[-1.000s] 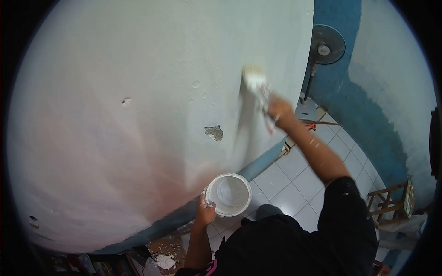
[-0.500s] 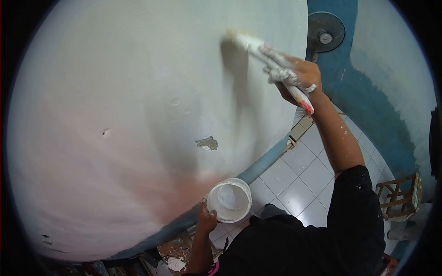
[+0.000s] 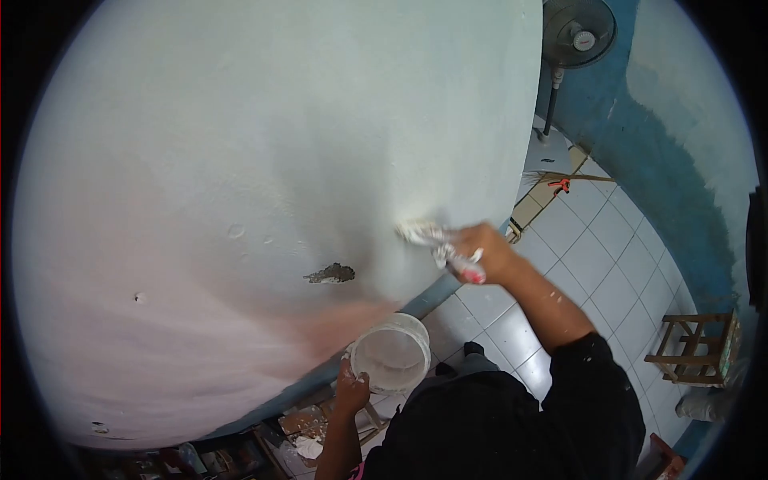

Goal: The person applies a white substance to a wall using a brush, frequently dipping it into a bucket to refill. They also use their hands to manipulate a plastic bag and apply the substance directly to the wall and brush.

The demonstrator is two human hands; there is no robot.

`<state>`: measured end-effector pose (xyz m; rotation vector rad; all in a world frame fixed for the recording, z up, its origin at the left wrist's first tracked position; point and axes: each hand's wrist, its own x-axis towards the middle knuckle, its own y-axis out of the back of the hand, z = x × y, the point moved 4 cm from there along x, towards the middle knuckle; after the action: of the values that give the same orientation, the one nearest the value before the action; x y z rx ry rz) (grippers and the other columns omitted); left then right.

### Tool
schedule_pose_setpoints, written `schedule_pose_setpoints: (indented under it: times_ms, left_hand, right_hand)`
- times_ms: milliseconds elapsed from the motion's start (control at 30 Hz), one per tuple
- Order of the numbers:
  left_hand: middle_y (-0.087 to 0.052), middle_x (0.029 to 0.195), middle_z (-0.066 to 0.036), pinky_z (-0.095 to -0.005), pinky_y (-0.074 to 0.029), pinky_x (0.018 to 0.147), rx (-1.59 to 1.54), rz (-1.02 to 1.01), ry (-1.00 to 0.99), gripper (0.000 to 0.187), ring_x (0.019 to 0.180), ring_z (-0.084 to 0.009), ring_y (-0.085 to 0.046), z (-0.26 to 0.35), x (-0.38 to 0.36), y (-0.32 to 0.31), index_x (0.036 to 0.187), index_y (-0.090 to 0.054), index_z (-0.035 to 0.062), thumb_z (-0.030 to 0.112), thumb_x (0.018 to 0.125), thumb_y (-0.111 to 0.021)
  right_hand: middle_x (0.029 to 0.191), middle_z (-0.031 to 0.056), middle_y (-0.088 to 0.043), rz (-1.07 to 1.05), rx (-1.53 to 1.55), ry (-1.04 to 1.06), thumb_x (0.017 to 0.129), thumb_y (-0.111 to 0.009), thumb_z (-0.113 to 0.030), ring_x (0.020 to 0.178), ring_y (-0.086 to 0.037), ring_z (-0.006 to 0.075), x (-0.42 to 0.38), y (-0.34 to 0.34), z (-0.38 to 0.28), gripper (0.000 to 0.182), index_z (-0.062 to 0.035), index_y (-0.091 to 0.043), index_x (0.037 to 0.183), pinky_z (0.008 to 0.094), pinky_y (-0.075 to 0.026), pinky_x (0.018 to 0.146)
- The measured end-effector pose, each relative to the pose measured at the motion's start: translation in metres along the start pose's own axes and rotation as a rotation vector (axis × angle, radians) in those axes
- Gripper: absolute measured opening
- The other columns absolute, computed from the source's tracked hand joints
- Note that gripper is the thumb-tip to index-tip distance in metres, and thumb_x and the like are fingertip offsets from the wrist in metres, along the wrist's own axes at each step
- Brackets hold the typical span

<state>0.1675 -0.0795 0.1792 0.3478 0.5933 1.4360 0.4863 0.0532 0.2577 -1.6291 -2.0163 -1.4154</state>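
My right hand (image 3: 484,254) is closed around the handle of a paintbrush (image 3: 428,234), whose bristles touch the wall or are very close to it. White paint smears the fingers and the red-tipped handle. Low in front of me, my left hand (image 3: 350,390) grips the rim of a white plastic bucket (image 3: 426,352) with pale paint inside. The wall (image 3: 200,160) is whitish above and pinkish lower down. A chipped patch (image 3: 330,274) shows left of the brush, with small dents near it.
A standing fan (image 3: 580,36) is at the upper right by a blue wall (image 3: 668,152). On the tiled floor (image 3: 512,328) stands a wooden stool (image 3: 692,348). A broom (image 3: 576,178) lies farther back. Cluttered items and a wooden frame sit at the lower left.
My right hand has brought the brush down the wall, from high up to about the chipped patch's level. The view has shifted slightly; the bucket stays in my left hand.
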Motion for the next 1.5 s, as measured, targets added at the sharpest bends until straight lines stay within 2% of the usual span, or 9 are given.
schedule_pose_setpoints:
  times_ms: [233, 467, 700, 900, 1067, 1100, 1233, 1333, 1500]
  left_hand:
    - [-0.048, 0.118, -0.024, -0.0357, -0.035, 0.097, 0.142, 0.03, -0.026, 0.053, 0.112, -0.0321, -0.048, 0.001, -0.007, 0.005, 0.124, -0.034, -0.0079, -0.003, 0.073, -0.047]
    - [-0.048, 0.119, -0.023, -0.0365, -0.035, 0.097, 0.253, -0.122, -0.019, 0.054, 0.112, -0.0332, -0.048, -0.032, 0.002, 0.007, 0.126, -0.033, -0.0067, -0.001, 0.075, -0.05]
    - [-0.049, 0.115, -0.023, -0.0365, -0.038, 0.094, 0.257, -0.13, -0.07, 0.051, 0.109, -0.0338, -0.05, -0.033, -0.008, 0.039, 0.123, -0.037, -0.0045, -0.003, 0.073, -0.048]
    - [-0.048, 0.12, -0.023, -0.0369, -0.037, 0.096, 0.175, -0.166, -0.054, 0.056, 0.113, -0.0321, -0.048, -0.086, -0.007, 0.089, 0.128, -0.033, -0.0033, 0.001, 0.074, -0.049]
    - [-0.05, 0.115, -0.019, -0.0329, -0.037, 0.094, 0.043, -0.255, -0.095, 0.045, 0.11, -0.0251, -0.049, -0.113, -0.007, 0.098, 0.119, -0.037, -0.0043, -0.007, 0.075, -0.045]
    - [-0.05, 0.115, -0.019, -0.0327, -0.037, 0.094, 0.062, -0.266, -0.098, 0.046, 0.11, -0.0248, -0.049, -0.112, -0.008, 0.103, 0.12, -0.036, -0.0042, -0.007, 0.075, -0.045]
    - [-0.049, 0.118, -0.019, -0.0334, -0.036, 0.096, 0.021, -0.3, -0.045, 0.05, 0.111, -0.0257, -0.049, -0.143, -0.002, 0.104, 0.123, -0.036, -0.0041, -0.005, 0.075, -0.048]
    - [-0.048, 0.118, -0.018, -0.0325, -0.035, 0.096, -0.153, -0.318, -0.041, 0.052, 0.112, -0.0245, -0.048, -0.162, 0.001, 0.103, 0.125, -0.034, -0.0043, -0.006, 0.074, -0.046]
    - [-0.05, 0.118, -0.016, -0.0323, -0.035, 0.096, -0.134, -0.309, -0.162, 0.05, 0.11, -0.0231, -0.049, -0.209, 0.013, 0.09, 0.125, -0.035, -0.0033, -0.007, 0.076, -0.045]
  right_hand:
    - [0.103, 0.0126, -0.063, 0.748, 0.376, -0.126, 0.074, -0.067, -0.007, 0.083, -0.064, 0.0215, 0.012, 0.033, 0.002, 0.014, -0.0041, -0.062, 0.087, 0.0271, -0.052, 0.069]
    - [0.098, 0.0145, -0.059, 1.259, 1.099, -1.128, 0.079, -0.061, -0.001, 0.09, -0.062, 0.0293, -0.171, -0.171, 0.101, 0.038, -0.0059, -0.041, 0.112, 0.0421, -0.053, 0.076]
    - [0.096, 0.0088, -0.057, 1.222, 1.124, -0.388, 0.077, -0.066, -0.002, 0.085, -0.061, 0.0203, 0.006, 0.009, -0.038, 0.031, -0.0043, -0.047, 0.101, 0.036, -0.054, 0.077]
    - [0.1, 0.0092, -0.059, 1.451, 1.272, -0.522, 0.082, -0.06, -0.008, 0.089, -0.06, 0.0233, -0.047, -0.118, 0.019, 0.024, -0.0057, -0.049, 0.103, 0.0439, -0.049, 0.084]
    - [0.108, 0.015, -0.056, 1.439, 0.904, -1.17, 0.084, -0.057, -0.011, 0.097, -0.057, 0.0233, -0.147, -0.205, 0.087, 0.036, 0.0027, -0.044, 0.115, 0.0373, -0.051, 0.081]
    - [0.107, 0.0146, -0.056, 1.418, 1.289, -0.809, 0.082, -0.059, -0.008, 0.091, -0.059, 0.0233, -0.136, -0.2, 0.099, 0.038, 0.0016, -0.042, 0.115, 0.036, -0.052, 0.076]
    - [0.091, 0.0094, -0.056, 1.352, 0.624, -0.399, 0.075, -0.065, 0.002, 0.078, -0.059, 0.0165, -0.005, -0.063, -0.003, 0.03, -0.0004, -0.047, 0.098, 0.0357, -0.055, 0.07]
    - [0.082, 0.008, -0.058, 1.4, 0.879, -0.319, 0.078, -0.061, -0.004, 0.074, -0.061, 0.0209, 0.044, -0.017, -0.069, 0.01, -0.0068, -0.052, 0.079, 0.0379, -0.054, 0.074]
    - [0.074, 0.0031, -0.055, 1.405, 1.064, -0.329, 0.078, -0.061, -0.012, 0.068, -0.057, 0.0155, -0.033, -0.105, 0.025, 0.012, -0.0127, -0.049, 0.077, 0.032, -0.052, 0.062]
